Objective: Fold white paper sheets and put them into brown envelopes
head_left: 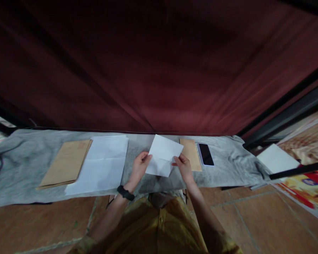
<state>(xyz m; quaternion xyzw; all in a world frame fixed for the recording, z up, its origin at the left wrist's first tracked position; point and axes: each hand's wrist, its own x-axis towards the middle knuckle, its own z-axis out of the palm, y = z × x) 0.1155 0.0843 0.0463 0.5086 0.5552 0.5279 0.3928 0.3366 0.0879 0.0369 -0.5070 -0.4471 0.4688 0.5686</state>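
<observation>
One seemingly part-folded white paper sheet (164,148) is pinched by left fingers (149,158) and right fingers (177,160), flat white sheets (106,165) untouched to their left.

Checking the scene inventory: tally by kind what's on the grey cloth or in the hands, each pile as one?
White paper: 2 (held piece in left hand and right hand; pile)
Brown envelopes: 2 (stack; thin one by the phone)
Phone: 1
Total: 5
</observation>
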